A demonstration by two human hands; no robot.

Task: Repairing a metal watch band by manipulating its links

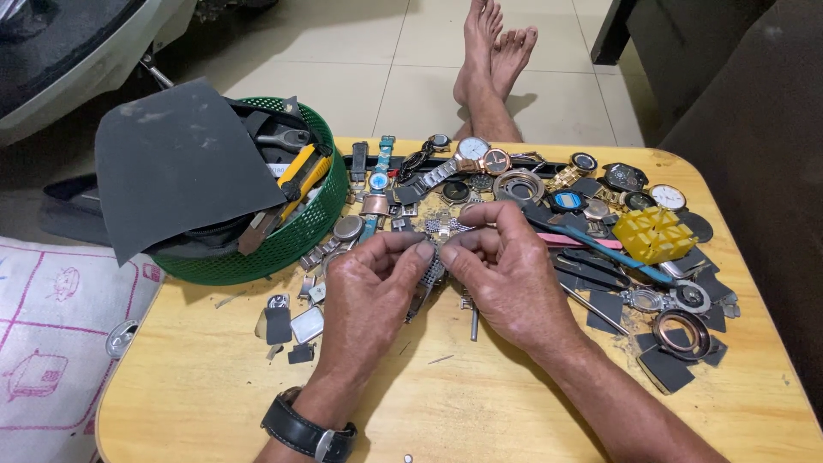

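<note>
Your left hand [370, 283] and right hand [506, 266] pinch the metal band [433, 273] tight between fingertips; if it twists, a loose link could drop among the parts [386, 210] just beyond them.

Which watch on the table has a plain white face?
The round white-faced watch at the table's far right, behind the yellow plastic grid block. The watches around it have dark faces.

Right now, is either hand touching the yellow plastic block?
No. Both the left hand and right hand pinch a metal watch band mid-table; the yellow block sits apart, further right.
</note>
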